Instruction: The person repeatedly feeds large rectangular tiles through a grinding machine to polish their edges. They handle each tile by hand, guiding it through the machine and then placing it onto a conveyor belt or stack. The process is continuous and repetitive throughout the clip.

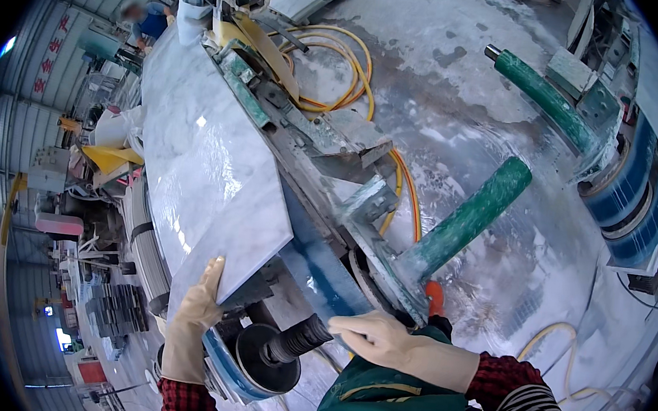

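Note:
A white-and-grey marble slab (241, 233) with a slanted, cut-off corner lies on the machine at left, overhanging toward me. My left hand (196, 308), in a cream rubber glove, grips its near corner. The fingers lie stretched over the top; the thumb's underside is hidden. My right hand (372, 336), gloved alike, is in front of my green-and-yellow apron (374, 400). Its fingers point left, loosely extended, with nothing seen in them. Close to its fingertips stands a black ribbed screw column (300, 339) on a round black base.
Beside the slab runs a metal machine frame (308, 172) with a green roller (479, 212) sticking out. Yellow and orange hoses (358, 66) coil on the wet floor. A second machine with a green roller (545, 99) stands at right. Stacked dark slabs (117, 308) and another person (153, 20) are at left.

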Motion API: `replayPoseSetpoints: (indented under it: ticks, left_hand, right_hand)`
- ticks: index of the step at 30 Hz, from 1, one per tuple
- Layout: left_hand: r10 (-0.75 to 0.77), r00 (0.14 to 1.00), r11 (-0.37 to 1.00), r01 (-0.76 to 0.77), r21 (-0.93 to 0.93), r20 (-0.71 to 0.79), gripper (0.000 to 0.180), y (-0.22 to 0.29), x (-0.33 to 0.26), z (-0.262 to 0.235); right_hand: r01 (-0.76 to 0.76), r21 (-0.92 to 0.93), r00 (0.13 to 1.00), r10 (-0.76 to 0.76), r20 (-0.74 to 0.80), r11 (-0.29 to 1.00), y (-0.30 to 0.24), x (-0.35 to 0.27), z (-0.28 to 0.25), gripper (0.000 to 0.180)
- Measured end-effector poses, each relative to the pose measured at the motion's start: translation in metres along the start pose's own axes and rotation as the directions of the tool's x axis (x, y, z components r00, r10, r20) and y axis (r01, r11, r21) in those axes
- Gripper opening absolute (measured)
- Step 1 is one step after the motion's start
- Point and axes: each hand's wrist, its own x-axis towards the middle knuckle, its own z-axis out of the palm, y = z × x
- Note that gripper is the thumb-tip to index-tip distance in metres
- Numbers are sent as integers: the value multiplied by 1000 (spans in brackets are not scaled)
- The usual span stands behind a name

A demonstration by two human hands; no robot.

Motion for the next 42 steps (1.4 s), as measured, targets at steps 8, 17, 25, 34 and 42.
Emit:
replayPoseSetpoints:
  ticks: [8,17,25,34,42]
  left_hand:
    - [60,995,995,-54,80,-77,77,-2,2,26]
    - [168,765,964,-259,-58,-622,57,-27,-32,111]
    - [-151,262,939,-264,-222,-953,39,-133,-150,175]
    - [-322,416,723,-471,-505,-850,16,-155,-174,277]
    - [-376,445,709,-426,-561,-813,12,-159,-173,291]
  right_hand:
    - [-401,348,911,328,250,848,23,70,119,61]
    - [-480,729,751,659,54,488,36,136,216,53]
    - [-308,709,710,650,-272,634,24,138,216,46]
    - [-363,391,744,516,-424,846,-20,173,193,31]
    - [-341,348,702,483,-524,873,-31,180,220,26]
